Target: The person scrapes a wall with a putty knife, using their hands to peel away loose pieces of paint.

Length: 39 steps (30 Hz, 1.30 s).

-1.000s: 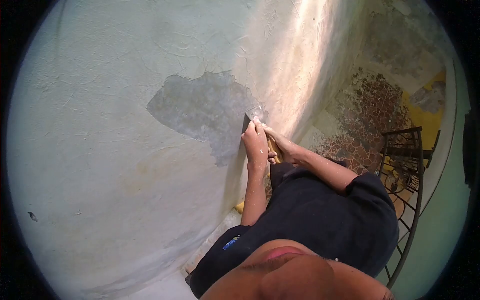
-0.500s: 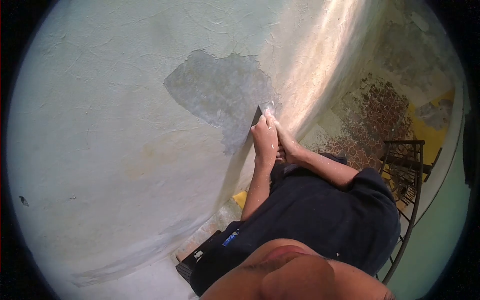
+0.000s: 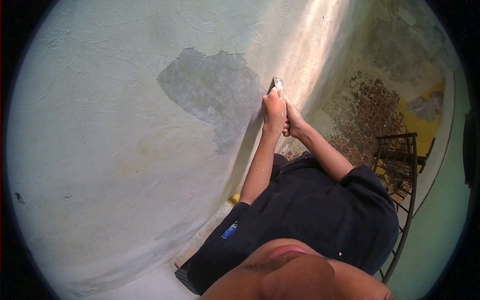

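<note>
Both my hands are together on a metal scraper, whose blade lies at the painted wall, to the right of a bare grey patch. My left hand is closed near the blade, with its fingers wrapped on the tool. Against it from the right, my right hand is closed round the lower part, its fingers curled under. The handle is mostly hidden by the hands. White specks dot both forearms.
A dark metal rack stands at the right. Behind it are a patterned floor strewn with pale flakes and a yellow wall section. A dark slatted object is at the lower left of my body.
Both hands and the scraper have moved up and slightly right along the wall, away from the grey patch's edge. My arms are stretched further out, and the view has shifted a little.
</note>
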### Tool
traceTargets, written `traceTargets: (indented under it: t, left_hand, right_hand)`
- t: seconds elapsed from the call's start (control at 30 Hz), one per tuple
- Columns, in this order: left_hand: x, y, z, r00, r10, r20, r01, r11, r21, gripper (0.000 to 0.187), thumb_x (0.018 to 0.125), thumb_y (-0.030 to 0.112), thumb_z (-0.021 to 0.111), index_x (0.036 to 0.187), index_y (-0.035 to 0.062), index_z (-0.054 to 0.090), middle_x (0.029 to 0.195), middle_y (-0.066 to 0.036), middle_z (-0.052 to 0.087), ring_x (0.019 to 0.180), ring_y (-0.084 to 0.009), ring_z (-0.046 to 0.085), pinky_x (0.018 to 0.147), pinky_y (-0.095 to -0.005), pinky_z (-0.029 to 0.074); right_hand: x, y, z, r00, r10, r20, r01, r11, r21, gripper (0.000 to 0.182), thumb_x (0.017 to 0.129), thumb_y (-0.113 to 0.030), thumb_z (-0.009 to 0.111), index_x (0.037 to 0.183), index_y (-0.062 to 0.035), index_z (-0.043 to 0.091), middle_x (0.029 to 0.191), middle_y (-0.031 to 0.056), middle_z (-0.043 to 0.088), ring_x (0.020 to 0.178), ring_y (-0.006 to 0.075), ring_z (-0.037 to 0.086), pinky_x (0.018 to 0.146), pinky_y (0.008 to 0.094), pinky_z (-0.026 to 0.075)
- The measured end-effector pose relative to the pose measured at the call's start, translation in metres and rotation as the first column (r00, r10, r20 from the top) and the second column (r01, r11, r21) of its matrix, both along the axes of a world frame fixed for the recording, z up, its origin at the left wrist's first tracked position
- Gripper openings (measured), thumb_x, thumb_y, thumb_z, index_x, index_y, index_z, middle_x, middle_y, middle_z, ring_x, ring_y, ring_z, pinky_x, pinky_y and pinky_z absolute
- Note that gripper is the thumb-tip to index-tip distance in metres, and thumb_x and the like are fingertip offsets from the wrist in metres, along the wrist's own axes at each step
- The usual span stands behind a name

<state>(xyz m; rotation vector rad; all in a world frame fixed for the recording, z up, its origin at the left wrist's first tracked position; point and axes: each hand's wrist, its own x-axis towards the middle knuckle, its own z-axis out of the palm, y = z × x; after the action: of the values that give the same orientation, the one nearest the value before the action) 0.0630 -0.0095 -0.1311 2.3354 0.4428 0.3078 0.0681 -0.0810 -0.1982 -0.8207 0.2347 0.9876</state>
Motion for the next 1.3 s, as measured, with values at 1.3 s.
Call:
traceTargets:
  t: [1.3]
  left_hand:
    - [-0.055,0.021,0.018,0.914,0.083,-0.398,-0.081,0.997,0.021,0.039,0.105,0.021,0.048,0.083,-0.0060,0.063,0.062,-0.020,0.064,0.051,-0.0305,0.067,0.048,-0.0420,0.055]
  right_hand:
    - [-0.055,0.025,-0.008,0.885,0.288,-0.366,-0.087,0.874,0.478,0.069,0.097,-0.070,0.040,0.049,-0.0211,0.037,0.039,-0.0059,0.033,0.027,0.0100,0.027,0.029,0.0264,0.020]
